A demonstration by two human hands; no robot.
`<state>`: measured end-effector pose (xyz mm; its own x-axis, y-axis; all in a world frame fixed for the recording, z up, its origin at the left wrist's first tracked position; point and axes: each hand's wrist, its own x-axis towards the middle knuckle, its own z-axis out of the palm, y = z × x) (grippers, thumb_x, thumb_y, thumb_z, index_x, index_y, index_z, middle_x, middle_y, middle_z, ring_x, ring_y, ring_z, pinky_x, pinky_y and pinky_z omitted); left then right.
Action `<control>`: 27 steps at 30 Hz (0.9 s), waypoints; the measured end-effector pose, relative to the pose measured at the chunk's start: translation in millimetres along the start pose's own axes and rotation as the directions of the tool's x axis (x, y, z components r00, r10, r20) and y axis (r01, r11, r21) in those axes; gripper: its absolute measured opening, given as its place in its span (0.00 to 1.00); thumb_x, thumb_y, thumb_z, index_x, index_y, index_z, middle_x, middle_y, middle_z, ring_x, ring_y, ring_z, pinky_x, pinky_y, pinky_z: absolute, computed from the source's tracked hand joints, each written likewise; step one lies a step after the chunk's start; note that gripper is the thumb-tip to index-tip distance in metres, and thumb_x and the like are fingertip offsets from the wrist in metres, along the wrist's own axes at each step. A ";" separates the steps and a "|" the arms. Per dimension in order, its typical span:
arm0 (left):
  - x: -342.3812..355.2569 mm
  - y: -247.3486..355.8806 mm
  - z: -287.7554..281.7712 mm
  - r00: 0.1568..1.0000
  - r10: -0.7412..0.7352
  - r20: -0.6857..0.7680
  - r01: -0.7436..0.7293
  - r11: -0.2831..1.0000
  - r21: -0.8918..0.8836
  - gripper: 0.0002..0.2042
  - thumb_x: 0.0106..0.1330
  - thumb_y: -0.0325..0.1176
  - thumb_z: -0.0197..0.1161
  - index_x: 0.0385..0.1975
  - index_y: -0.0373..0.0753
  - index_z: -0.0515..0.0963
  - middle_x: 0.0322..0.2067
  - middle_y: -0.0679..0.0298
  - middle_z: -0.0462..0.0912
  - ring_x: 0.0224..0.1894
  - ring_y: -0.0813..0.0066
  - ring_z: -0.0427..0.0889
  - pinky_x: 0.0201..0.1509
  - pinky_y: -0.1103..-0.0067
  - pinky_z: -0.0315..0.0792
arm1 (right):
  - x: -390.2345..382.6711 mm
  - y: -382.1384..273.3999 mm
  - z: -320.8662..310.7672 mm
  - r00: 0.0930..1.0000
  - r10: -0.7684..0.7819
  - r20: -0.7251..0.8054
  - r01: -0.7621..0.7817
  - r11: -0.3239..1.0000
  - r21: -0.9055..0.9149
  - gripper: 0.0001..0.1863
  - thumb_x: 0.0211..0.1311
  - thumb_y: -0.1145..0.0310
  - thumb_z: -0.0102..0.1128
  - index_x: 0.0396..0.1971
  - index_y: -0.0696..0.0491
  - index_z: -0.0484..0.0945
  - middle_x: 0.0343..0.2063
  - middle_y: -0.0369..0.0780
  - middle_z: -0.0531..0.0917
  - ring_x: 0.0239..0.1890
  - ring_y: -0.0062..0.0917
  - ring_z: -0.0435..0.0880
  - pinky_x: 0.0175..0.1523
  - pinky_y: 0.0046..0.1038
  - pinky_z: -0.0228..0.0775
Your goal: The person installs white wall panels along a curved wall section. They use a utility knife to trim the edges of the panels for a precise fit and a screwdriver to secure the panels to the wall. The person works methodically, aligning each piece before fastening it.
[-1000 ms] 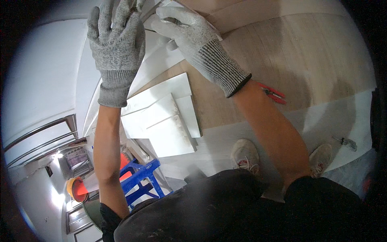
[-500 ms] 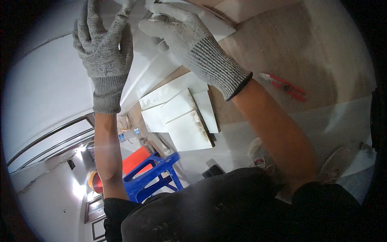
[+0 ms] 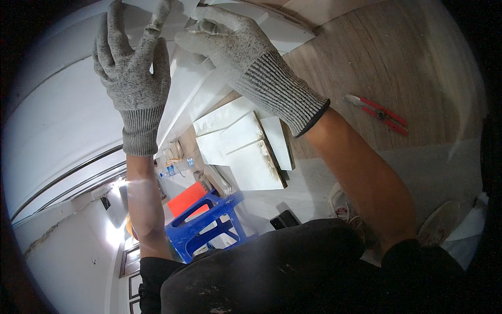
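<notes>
My left hand, in a grey knit glove, is stretched up with its fingers spread, over the white panel surface at the upper left. Whether its fingertips press on that surface I cannot tell. My right hand, gloved alike, is beside it to the right, with thumb and fingers curled together near the corner of a white board. What its fingers hold, if anything, is hidden and blurred. Below the hands, several white cut boards with rough, chipped edges lie stacked on the floor.
A red utility knife lies on the wood-patterned floor at the right. Nearer are a blue plastic stool, an orange-red flat object, a black phone-like object and my shoes. Plastic bottles stand farther left.
The view has shifted slightly, so the boards, stool and knife appear a little farther right. Both hands keep nearly the same pose.
</notes>
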<state>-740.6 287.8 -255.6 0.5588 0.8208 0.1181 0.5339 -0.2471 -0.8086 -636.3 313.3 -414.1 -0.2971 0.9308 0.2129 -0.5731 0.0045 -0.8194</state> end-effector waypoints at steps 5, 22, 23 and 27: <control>-0.7 3.0 1.8 1.000 -0.017 0.002 0.018 1.000 -0.006 0.24 0.69 0.37 0.65 0.66 0.66 0.76 0.75 0.54 0.59 0.77 0.52 0.57 0.74 0.54 0.56 | 0.2 -12.4 -5.0 0.997 0.067 0.044 -0.072 0.992 0.108 0.25 0.69 0.53 0.65 0.50 0.61 0.78 0.41 0.48 0.86 0.45 0.29 0.88 0.50 0.29 0.83; 4.2 -4.7 7.7 0.998 0.045 -0.040 -0.044 0.998 0.035 0.25 0.70 0.41 0.65 0.67 0.69 0.74 0.75 0.57 0.60 0.76 0.50 0.59 0.74 0.53 0.57 | 4.0 -36.7 -26.5 0.997 0.036 0.072 -0.055 0.954 0.295 0.16 0.67 0.61 0.64 0.36 0.61 0.75 0.26 0.41 0.78 0.32 0.24 0.79 0.40 0.30 0.73; 6.5 -4.1 7.7 0.998 0.047 -0.042 -0.045 0.998 0.048 0.25 0.70 0.41 0.65 0.67 0.69 0.74 0.75 0.57 0.60 0.76 0.49 0.59 0.74 0.52 0.58 | 2.9 -38.8 -32.0 0.997 0.032 0.070 -0.051 0.958 0.281 0.16 0.67 0.61 0.63 0.35 0.61 0.75 0.26 0.42 0.78 0.32 0.24 0.79 0.40 0.30 0.73; -15.4 -9.3 11.0 1.000 0.025 -0.008 -0.024 0.999 0.031 0.24 0.70 0.42 0.65 0.66 0.70 0.75 0.75 0.57 0.60 0.75 0.49 0.59 0.74 0.52 0.57 | 1.8 -49.0 -24.2 0.965 0.208 0.159 -0.241 0.942 0.231 0.17 0.67 0.61 0.63 0.34 0.62 0.75 0.25 0.43 0.78 0.32 0.24 0.79 0.40 0.30 0.73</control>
<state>-761.2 283.2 -256.3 0.5770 0.8103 0.1027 0.4998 -0.2508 -0.8290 -590.2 323.6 -386.4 -0.5273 0.8413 0.1193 -0.6452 -0.3050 -0.7005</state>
